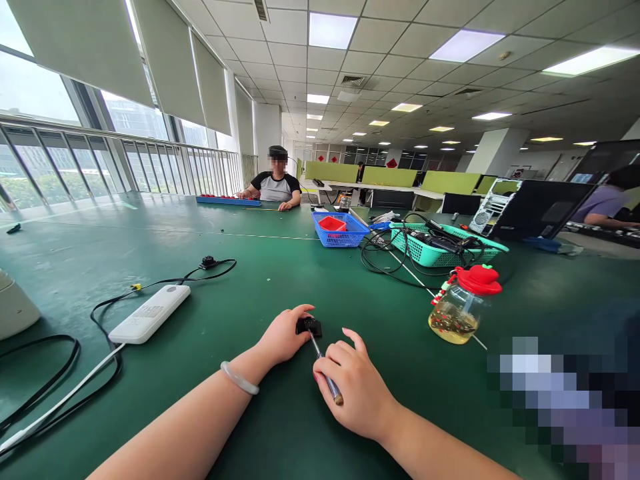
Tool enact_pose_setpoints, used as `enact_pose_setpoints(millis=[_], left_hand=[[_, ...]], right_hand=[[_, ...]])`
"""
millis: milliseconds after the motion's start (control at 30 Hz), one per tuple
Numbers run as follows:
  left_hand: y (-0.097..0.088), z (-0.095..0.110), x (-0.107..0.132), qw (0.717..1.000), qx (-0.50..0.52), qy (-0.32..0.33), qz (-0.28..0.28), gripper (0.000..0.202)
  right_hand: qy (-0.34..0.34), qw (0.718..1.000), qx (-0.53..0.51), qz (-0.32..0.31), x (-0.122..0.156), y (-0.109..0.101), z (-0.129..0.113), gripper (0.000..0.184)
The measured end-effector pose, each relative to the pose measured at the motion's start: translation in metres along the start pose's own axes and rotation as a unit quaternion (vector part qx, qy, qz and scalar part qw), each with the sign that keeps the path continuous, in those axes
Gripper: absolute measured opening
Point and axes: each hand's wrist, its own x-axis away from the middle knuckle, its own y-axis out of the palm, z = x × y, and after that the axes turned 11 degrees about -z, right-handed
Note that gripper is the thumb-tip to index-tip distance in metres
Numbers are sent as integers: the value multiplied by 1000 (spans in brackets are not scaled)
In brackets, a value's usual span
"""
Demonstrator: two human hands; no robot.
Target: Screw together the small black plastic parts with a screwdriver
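On the green tabletop, my left hand [286, 335] is closed around the left side of a small black block-like part [311, 326], pressing it to the table. Its exact kind is too small to make out. My right hand [353, 383] grips a thin screwdriver [320, 351] with a metal shaft and a brownish handle end. The shaft slants away from me, and its tip meets the near side of the black part. The right little finger is lifted clear of the tool. A pale bangle circles my left wrist.
A white power strip [150, 313] with cables lies left. To the right stands a glass jar [454, 317] with a red lid. Farther back are a blue basket [345, 238] and a teal basket [425, 253] with tangled cables. A person [275, 183] sits across the table.
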Motion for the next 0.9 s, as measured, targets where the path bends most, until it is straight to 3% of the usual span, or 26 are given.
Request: enact_pose_setpoints(millis=[200, 367, 733, 900], left_hand=[[3, -1, 0, 999, -24, -14, 23, 61], [2, -1, 0, 999, -37, -14, 16, 42], [-1, 0, 1, 999, -24, -26, 12, 33], [0, -2, 0, 1000, -25, 6, -15, 32]], right_hand=[[-8, 1000, -11, -23, -1, 1, 5, 13], [0, 1000, -5, -26, 0, 0, 4, 12], [20, 1000, 11, 21, -1, -1, 1, 15], [31, 997, 18, 65, -3, -4, 7, 18]])
